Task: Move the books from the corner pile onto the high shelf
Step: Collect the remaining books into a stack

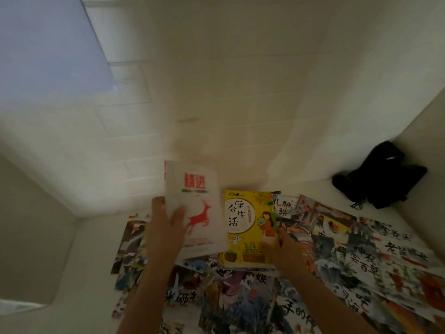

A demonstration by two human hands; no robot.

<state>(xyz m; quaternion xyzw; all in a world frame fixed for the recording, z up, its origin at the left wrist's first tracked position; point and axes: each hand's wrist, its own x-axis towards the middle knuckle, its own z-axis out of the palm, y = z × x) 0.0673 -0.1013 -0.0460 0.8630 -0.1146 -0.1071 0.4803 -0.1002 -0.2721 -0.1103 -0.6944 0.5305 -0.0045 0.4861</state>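
Hands on two books over a spread of picture books

Nearest, forearms reaching up from the bottom edge across picture books (252, 307) fanned flat over a white surface (91, 237), covers overlapping, painted scenes and black brush lettering showing. Left hand (166, 225) clamped on the lower left corner of a white book (195, 208) with red title characters and a red deer: thumb across the cover, fingers wrapped behind the spine edge; book tilted up off the spread, its upper part blurred. Just beside it, touching along one edge, yellow book (249, 227) lying flat on top of the picture books. Right hand (280, 247) resting at that book's lower right corner, fingers curled onto the cover edge; cannot tell whether actually pinching. Farther right, in the corner against the walls, a black bag (380, 174), well apart from the books. Beyond, white tiled wall (216, 80).
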